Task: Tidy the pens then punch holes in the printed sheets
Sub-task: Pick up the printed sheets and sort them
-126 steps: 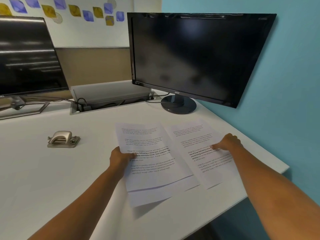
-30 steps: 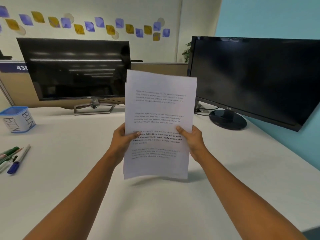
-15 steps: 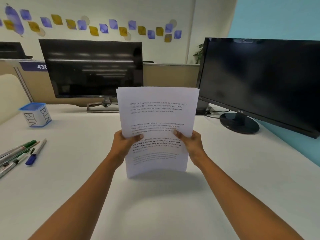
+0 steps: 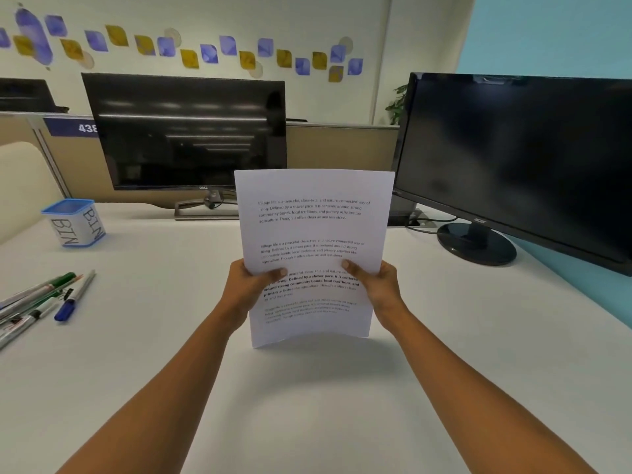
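Note:
I hold a stack of printed sheets upright in front of me, its bottom edge resting on the white desk. My left hand grips the stack's left edge and my right hand grips its right edge, thumbs on the front page. Several pens lie loose on the desk at the far left, one with a blue cap. A blue-rimmed pot marked BIN stands behind them. The hole punch is out of view.
A Dell monitor stands at the back centre. An Acer monitor with a round base stands at the back right beside the blue wall. A beige chair back is at the left.
Earlier the sheets lay apart flat on the desk under my hands. Now they are gathered into one upright stack, which has dropped lower over the last second until it stands on the desk.

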Tool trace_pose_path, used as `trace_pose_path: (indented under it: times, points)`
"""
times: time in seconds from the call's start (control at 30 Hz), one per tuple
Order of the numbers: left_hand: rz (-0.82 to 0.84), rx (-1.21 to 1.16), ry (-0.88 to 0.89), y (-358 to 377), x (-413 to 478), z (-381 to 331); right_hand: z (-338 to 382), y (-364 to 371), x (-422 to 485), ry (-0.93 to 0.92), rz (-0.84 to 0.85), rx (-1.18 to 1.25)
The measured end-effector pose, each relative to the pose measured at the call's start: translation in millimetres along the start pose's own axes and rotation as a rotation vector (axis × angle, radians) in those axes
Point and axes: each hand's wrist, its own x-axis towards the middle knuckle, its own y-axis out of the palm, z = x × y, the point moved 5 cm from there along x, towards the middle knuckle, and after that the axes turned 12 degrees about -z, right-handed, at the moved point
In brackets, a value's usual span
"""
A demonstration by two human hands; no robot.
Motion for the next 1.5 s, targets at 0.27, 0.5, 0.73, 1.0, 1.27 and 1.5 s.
trace_pose_path:
  times: [0.27, 0.5, 0.73, 1.0, 1.27, 1.5]
  points:
    - [-0.037, 0.011, 0.017, -1, 5, -8, 5, 7, 3, -0.021, 0.016, -0.024]
    - [-0.011, 0.023, -0.058, -3, -9, 27, -32, 2, -7, 0.051, 0.024, -0.066]
    - [-0.073, 0.039, -0.090, -9, -12, 37, -52, -6, -19, 0.079, 0.039, -0.101]
    - [-0.168, -0.059, -0.104, -13, -5, 24, -32, -17, -6, 0.038, -0.019, 0.001]
    - [-0.226, -0.208, -0.112, -4, -6, 17, -42, -15, -9, 0.223, -0.180, 0.418]
    - [-0.245, -0.343, -0.138, 15, -13, 21, -45, 20, -24, 0.285, -0.142, 0.606]
